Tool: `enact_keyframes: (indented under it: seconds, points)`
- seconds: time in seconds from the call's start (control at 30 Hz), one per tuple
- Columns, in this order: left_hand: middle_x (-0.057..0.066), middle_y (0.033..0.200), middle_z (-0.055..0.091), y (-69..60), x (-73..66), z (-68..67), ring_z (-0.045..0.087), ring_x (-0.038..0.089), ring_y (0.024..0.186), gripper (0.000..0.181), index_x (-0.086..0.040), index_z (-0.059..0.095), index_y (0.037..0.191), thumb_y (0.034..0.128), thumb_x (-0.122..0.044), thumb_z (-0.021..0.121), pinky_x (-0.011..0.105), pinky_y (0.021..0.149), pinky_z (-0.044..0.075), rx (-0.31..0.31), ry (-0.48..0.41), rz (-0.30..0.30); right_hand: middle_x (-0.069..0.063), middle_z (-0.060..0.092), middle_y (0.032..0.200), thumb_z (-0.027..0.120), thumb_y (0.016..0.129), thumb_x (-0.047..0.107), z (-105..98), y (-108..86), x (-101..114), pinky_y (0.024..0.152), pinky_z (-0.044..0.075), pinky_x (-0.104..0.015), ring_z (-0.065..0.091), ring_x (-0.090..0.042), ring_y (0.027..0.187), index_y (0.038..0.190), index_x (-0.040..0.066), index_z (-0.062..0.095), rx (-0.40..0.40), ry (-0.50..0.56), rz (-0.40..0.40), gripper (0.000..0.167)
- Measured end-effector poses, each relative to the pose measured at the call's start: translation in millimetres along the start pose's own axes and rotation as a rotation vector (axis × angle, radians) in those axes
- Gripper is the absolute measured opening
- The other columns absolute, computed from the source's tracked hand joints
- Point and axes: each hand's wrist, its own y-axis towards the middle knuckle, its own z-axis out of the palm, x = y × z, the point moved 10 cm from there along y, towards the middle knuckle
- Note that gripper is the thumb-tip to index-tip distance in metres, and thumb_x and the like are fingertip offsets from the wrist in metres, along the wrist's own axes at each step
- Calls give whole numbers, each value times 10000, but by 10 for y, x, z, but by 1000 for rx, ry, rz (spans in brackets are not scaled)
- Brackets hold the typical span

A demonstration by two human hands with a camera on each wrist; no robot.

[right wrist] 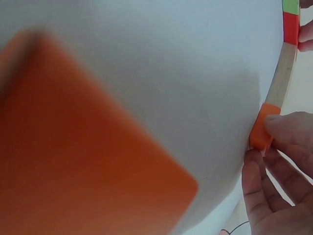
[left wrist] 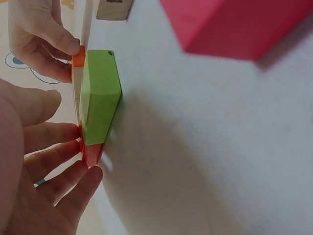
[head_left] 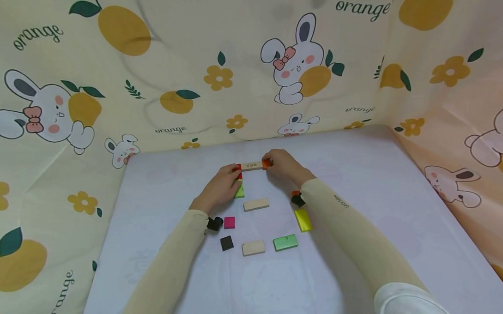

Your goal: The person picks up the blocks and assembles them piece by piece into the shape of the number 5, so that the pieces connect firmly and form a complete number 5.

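On the white table, a row at the back joins a red block (head_left: 240, 175), a wooden block (head_left: 252, 166) with dark lettering and an orange block (right wrist: 260, 122). A light green block (left wrist: 100, 95) extends from the red one toward the person. My left hand (head_left: 218, 187) touches the red block with extended fingertips, its thumb held away in the left wrist view. My right hand (head_left: 286, 166) pinches the orange block between thumb and fingers at the row's right end. That hand covers much of the orange block in the head view.
Nearer the person lie a pink block (head_left: 229, 222), a black block (head_left: 227, 243), plain wooden blocks (head_left: 256, 204), a green block (head_left: 285, 242) and a yellow block (head_left: 303, 220). Another orange block (head_left: 295, 193) sits beside the right wrist. A patterned curtain (head_left: 240, 60) stands behind the table.
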Motion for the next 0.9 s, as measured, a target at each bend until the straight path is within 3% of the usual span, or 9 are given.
enact_keyframes:
  seconds: [0.37, 0.53, 0.67, 0.9]
  points:
    - [137, 1673, 425, 37, 24, -21, 358, 296, 1563, 524, -2, 542, 1574, 1126, -272, 574, 442, 1263, 327, -4, 0, -14, -115, 676, 1253, 728, 983, 38, -13, -25, 4, 1056, 486, -460, 556, -300, 1082, 1432, 68, 690, -8, 6, 18, 452]
    - [136, 1641, 461, 46, 20, -36, 391, 304, 1532, 519, -9, 576, 1549, 1117, -294, 607, 458, 1253, 348, -19, -17, -26, -134, 649, 1336, 810, 1000, 263, -19, -37, 14, 1080, 492, -468, 575, -302, 1141, 1498, 103, 637, -4, -10, -2, 552]
    - [145, 1631, 460, 34, -7, -60, 388, 321, 1518, 533, -20, 582, 1545, 1114, -332, 612, 492, 1247, 355, -49, -35, -26, -134, 630, 1391, 782, 1003, 466, -65, -57, -28, 1086, 494, -492, 596, -302, 1192, 1535, 129, 600, -31, -31, -16, 655]
    - [116, 1666, 418, -80, -42, -193, 332, 315, 1560, 509, -85, 561, 1575, 1109, -282, 611, 503, 1247, 353, -113, -99, -15, -166, 643, 1376, 794, 977, 499, -288, -194, 13, 1031, 521, -516, 613, -326, 1176, 1506, 102, 628, -106, -8, -63, 681]
